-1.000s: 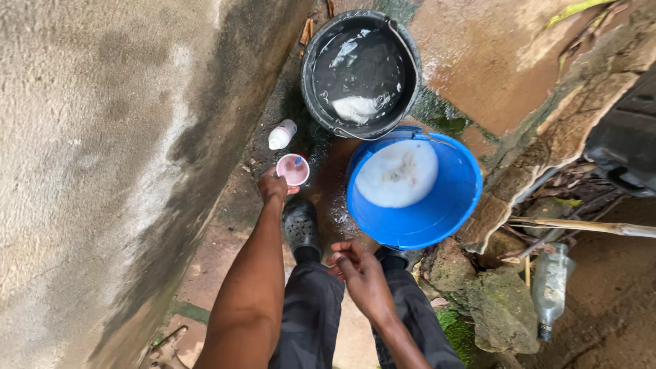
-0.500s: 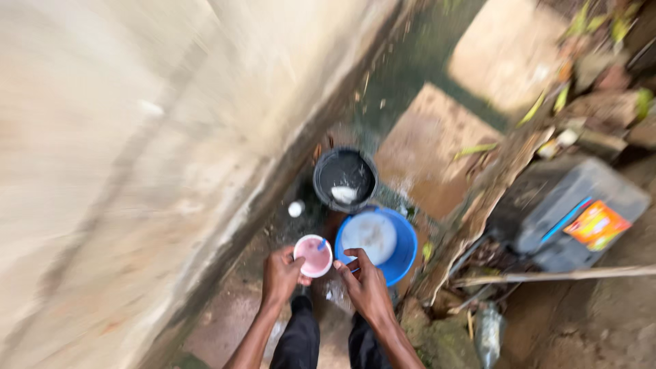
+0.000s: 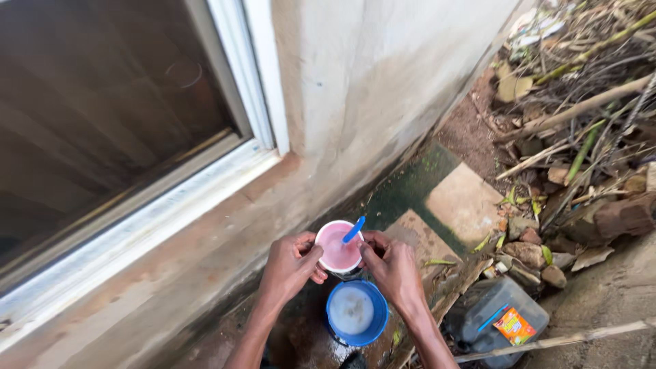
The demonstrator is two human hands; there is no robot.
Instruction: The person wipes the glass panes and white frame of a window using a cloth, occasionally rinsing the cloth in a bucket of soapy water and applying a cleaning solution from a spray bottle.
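Both hands — left hand and right hand — grip the pink cup above the blue basin. The right hand's fingers seem to pinch a blue stick — stirring comes next, done gently.

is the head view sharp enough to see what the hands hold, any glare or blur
Head view: sharp, soft even daylight, no hard shadows. The left hand and right hand hold a pink cup with a blue stick, both crisp. The window is dark with faint reflections; wide-lens bending at the edges.
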